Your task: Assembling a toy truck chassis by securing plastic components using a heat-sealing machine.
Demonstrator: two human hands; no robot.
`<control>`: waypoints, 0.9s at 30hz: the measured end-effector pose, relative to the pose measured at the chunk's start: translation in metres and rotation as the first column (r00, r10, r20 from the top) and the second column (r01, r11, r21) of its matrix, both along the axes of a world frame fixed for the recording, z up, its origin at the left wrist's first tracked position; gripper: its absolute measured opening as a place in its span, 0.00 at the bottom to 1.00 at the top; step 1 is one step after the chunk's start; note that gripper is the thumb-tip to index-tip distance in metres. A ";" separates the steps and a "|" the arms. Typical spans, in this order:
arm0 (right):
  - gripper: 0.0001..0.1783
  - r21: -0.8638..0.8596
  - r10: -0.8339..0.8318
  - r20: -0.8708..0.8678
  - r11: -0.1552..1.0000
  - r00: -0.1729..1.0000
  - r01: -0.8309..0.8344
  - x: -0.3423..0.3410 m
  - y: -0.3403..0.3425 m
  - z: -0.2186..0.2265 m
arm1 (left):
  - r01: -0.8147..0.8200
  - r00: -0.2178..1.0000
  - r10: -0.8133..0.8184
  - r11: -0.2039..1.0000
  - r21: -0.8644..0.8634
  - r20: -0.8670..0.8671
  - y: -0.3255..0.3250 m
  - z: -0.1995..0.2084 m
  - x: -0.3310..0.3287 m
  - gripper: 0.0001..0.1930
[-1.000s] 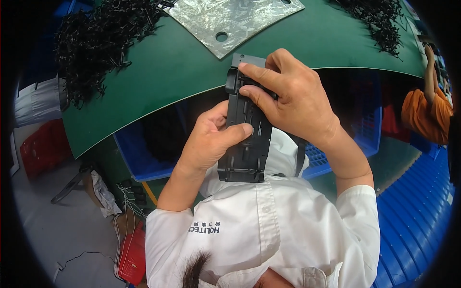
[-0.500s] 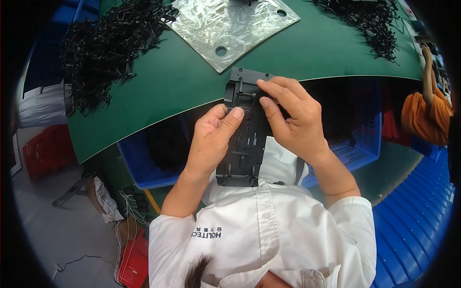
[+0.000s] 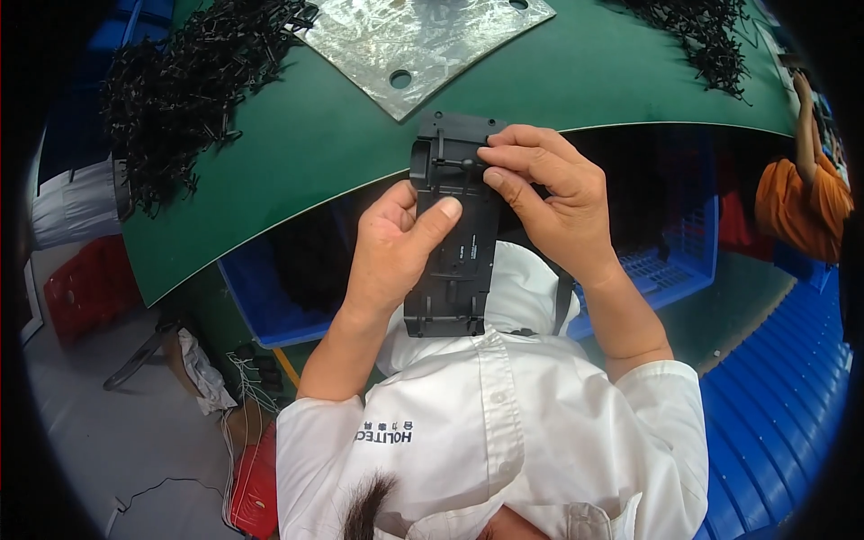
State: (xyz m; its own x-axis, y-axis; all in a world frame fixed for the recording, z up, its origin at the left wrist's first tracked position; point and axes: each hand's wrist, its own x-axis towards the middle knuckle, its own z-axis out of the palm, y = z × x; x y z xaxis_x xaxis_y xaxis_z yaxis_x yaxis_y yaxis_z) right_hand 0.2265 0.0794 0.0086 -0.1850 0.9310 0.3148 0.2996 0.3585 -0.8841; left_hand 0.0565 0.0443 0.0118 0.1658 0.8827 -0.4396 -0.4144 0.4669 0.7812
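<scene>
A long black plastic chassis-like part (image 3: 457, 261), with raised ribs and a rounded arch on its upper left side, is held above my lap before the table edge. My left hand (image 3: 396, 238) grips its left edge, thumb pressed on its face and the other fingers mostly hidden beneath. At the upper right side of the part is my right hand (image 3: 558, 184), thumb and index finger closed around the end of a thin black rod (image 3: 457, 164) that lies across it. The exact shape between those fingertips is hidden.
On the green table (image 3: 297, 189) lie a metal plate (image 3: 418, 45) with round holes and heaps of small black parts (image 3: 180, 99), (image 3: 697, 45). Blue crates (image 3: 256, 306) with dark contents stand beneath it. A person in orange (image 3: 796, 198) is at the far right.
My right thumb and fingertips have closed in on the rod's end, the index finger more bent. The part stands a little straighter. The whole scene has shifted slightly up in the picture.
</scene>
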 end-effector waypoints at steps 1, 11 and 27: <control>0.10 -0.002 -0.002 0.000 1.000 1.000 0.002 0.000 0.000 0.000 | 0.002 1.000 -0.002 1.000 -0.002 0.000 0.000 -0.002 0.000 0.09; 0.11 0.042 -0.004 -0.020 0.999 1.000 0.005 0.003 -0.002 -0.009 | -0.048 0.998 0.050 0.998 0.041 -0.046 -0.006 -0.007 0.009 0.12; 0.21 0.349 0.144 0.212 0.913 0.967 -0.213 0.014 0.000 -0.017 | -0.047 0.940 0.137 0.959 0.280 -0.311 -0.019 -0.010 0.010 0.09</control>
